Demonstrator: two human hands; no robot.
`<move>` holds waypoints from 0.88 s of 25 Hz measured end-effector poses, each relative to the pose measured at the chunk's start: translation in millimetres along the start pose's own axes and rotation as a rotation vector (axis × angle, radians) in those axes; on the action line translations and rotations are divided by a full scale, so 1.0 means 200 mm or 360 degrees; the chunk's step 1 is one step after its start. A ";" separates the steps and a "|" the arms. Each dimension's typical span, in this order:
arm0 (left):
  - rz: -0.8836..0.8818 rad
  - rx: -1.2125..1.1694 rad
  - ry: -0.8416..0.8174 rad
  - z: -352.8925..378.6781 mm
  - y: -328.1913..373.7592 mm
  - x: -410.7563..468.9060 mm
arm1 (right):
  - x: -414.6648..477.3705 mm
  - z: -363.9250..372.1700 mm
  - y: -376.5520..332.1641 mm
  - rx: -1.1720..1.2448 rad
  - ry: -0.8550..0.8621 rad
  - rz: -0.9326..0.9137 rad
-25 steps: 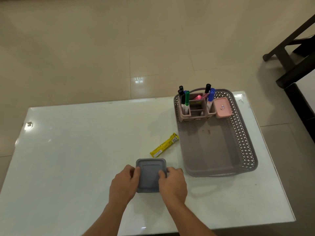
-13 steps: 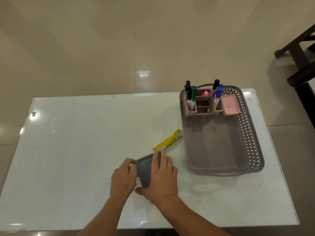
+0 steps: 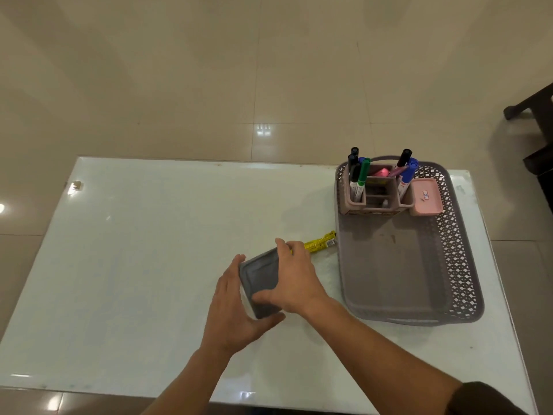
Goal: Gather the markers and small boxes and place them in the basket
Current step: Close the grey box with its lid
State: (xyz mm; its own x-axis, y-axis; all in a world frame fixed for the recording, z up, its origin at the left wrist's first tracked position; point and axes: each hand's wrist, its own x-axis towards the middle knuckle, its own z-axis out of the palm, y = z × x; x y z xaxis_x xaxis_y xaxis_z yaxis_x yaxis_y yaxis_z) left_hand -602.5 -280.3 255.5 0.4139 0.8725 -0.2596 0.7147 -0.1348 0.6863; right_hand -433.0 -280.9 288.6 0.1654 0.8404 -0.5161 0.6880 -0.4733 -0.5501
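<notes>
A small grey box (image 3: 259, 275) is tilted up off the white table (image 3: 143, 250), held between both hands. My left hand (image 3: 236, 310) cups its left and near edge from below. My right hand (image 3: 294, 280) grips it from the right, fingers over its far edge and thumb on its top. A grey perforated basket (image 3: 454, 256) lies to the right. At the basket's far end stands a pink holder (image 3: 374, 199) with several markers (image 3: 360, 175), and a small pink box (image 3: 426, 197) sits beside it.
A yellow packet (image 3: 320, 243) lies on the table just left of the basket, partly behind my right hand. Dark furniture legs (image 3: 535, 109) stand on the tiled floor at the far right. The table's near edge is close under my forearms.
The grey box lay flat on the table with a hand on each side. It has since been tipped up and lifted, and my right hand has wrapped over its top.
</notes>
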 end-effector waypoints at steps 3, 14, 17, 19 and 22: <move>-0.0201 -0.0156 0.0171 0.03 -0.02 0.05 | 0.05 0.01 -0.01 -0.0008 0.0039 0.0051; 0.0115 0.0510 0.0186 0.06 -0.01 0.18 | 0.23 -0.06 -0.04 -0.0082 0.0084 0.0206; 0.0054 0.0699 0.0127 0.01 0.03 0.23 | 0.29 -0.06 -0.09 -0.0174 0.0017 0.0224; 0.0031 0.0832 0.0049 -0.02 0.05 0.25 | 0.30 -0.05 -0.11 -0.0259 0.0018 0.0242; 0.0049 0.1004 -0.0016 -0.04 0.05 0.28 | 0.27 -0.03 -0.12 -0.0296 0.0122 0.0278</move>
State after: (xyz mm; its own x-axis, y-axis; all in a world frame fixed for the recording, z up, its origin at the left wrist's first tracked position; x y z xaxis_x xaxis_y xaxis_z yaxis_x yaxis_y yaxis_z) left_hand -576.2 -229.3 253.2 0.4428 0.8598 -0.2544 0.8960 -0.4135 0.1620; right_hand -435.5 -222.2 277.8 0.3411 0.7712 -0.5374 0.7613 -0.5620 -0.3234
